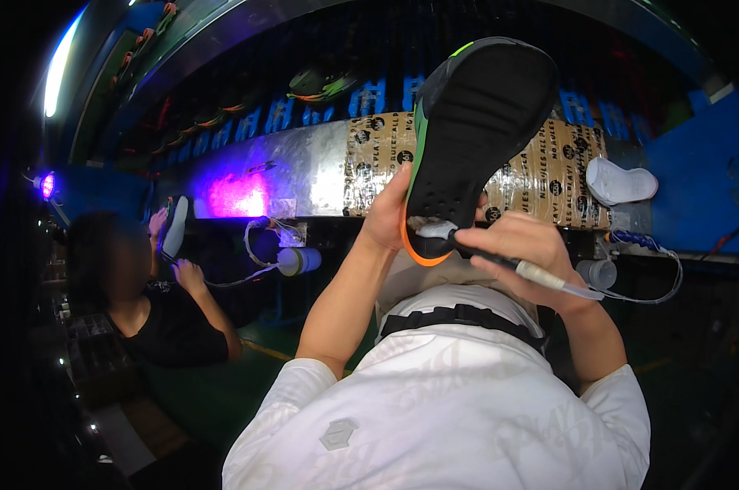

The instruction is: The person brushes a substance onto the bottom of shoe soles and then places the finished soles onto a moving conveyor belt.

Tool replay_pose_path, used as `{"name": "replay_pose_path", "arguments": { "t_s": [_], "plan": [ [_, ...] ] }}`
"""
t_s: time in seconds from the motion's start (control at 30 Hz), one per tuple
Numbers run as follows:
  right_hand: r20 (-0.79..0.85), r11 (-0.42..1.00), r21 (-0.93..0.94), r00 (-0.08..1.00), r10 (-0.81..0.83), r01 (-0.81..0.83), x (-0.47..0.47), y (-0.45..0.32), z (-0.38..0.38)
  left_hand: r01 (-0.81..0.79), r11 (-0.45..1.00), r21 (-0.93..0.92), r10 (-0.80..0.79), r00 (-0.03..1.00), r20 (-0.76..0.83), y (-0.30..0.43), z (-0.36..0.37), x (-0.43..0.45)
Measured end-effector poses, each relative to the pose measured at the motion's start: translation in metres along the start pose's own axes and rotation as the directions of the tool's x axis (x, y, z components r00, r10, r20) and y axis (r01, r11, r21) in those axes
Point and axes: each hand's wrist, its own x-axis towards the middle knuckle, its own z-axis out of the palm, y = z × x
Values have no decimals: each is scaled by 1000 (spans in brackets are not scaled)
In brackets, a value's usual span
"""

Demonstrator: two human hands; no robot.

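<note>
My left hand (389,211) grips a shoe upper (480,116) around its heel end, holding it bottom-up with the toe pointing away from me. Its underside is black, with green along one side and an orange rim at the heel. In my right hand (522,257) is a brush (486,246) with a black handle and a thin tube running from its rear. The brush's bristles (423,223) touch the black underside near the heel, just below a group of small holes. Part of my left hand is hidden behind the shoe.
Ahead runs a metal bench (296,159) partly covered with printed brown tape (553,177). A white shoe sole (620,182) lies at right, above a small container (597,274). Blue racks (369,98) line the back. At left, a co-worker (179,318) holds another sole (175,223) near a bottle (299,261).
</note>
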Motion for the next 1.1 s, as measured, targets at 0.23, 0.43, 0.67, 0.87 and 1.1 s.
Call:
{"name": "replay_pose_path", "arguments": {
  "t_s": [0.23, 0.43, 0.67, 0.87, 1.1],
  "plan": [
    [161, 995, 17, 982, -104, 102, -3, 2, -12, 74, 979, 189, -78, 997, 13, 23, 9, 4],
    [239, 995, 7, 966, -102, 103, -4, 2, -13, 220, 928, 300, -193, 974, -116, 34, 13, 6],
    [266, 981, -113, 956, -120, 155, -2, 4, -8, 372, 835, 405, -234, 907, -351, 45, 12, 2],
    [227, 967, -170, 963, -147, 188, 4, 2, -12, 435, 772, 464, -241, 875, -420, 53, 10, -1],
    [148, 959, -245, 983, -107, 141, 2, 0, -22, 430, 820, 378, -269, 872, -409, 59, 14, -1]
  ]
}}
